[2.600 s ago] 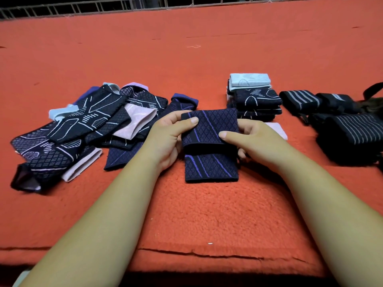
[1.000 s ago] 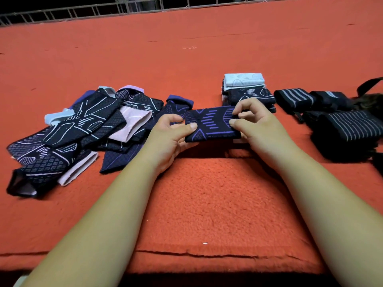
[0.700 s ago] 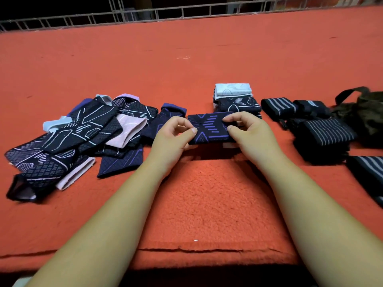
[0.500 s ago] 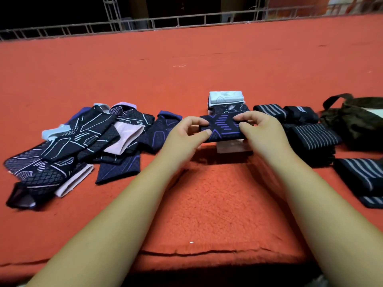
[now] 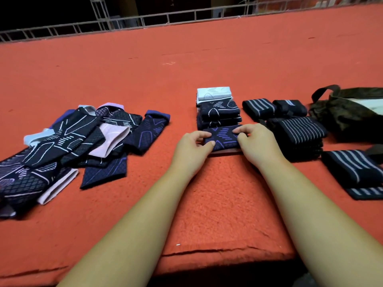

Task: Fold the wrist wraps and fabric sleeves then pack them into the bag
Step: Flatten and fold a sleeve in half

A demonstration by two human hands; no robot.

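Note:
A folded navy sleeve with purple lines (image 5: 223, 138) lies on a pale folded piece, in front of a stack of folded sleeves (image 5: 217, 108). My left hand (image 5: 192, 148) pinches its left end, and my right hand (image 5: 255, 139) pinches its right end. A heap of unfolded patterned sleeves (image 5: 68, 146) sprawls at the left. Rolled black striped wrist wraps (image 5: 298, 131) sit right of the stack, with another one (image 5: 356, 172) nearer to me. A dark camouflage bag (image 5: 352, 112) with a strap lies at the far right.
Everything rests on a red carpeted surface (image 5: 186, 204) whose front edge runs along the bottom. A metal railing (image 5: 145, 19) borders the far side, with darkness beyond it.
The sleeve went from half folded on the carpet to a small packet. Both hands carried it forward and right and set it down in front of the folded stack. The view shifted right, revealing the bag.

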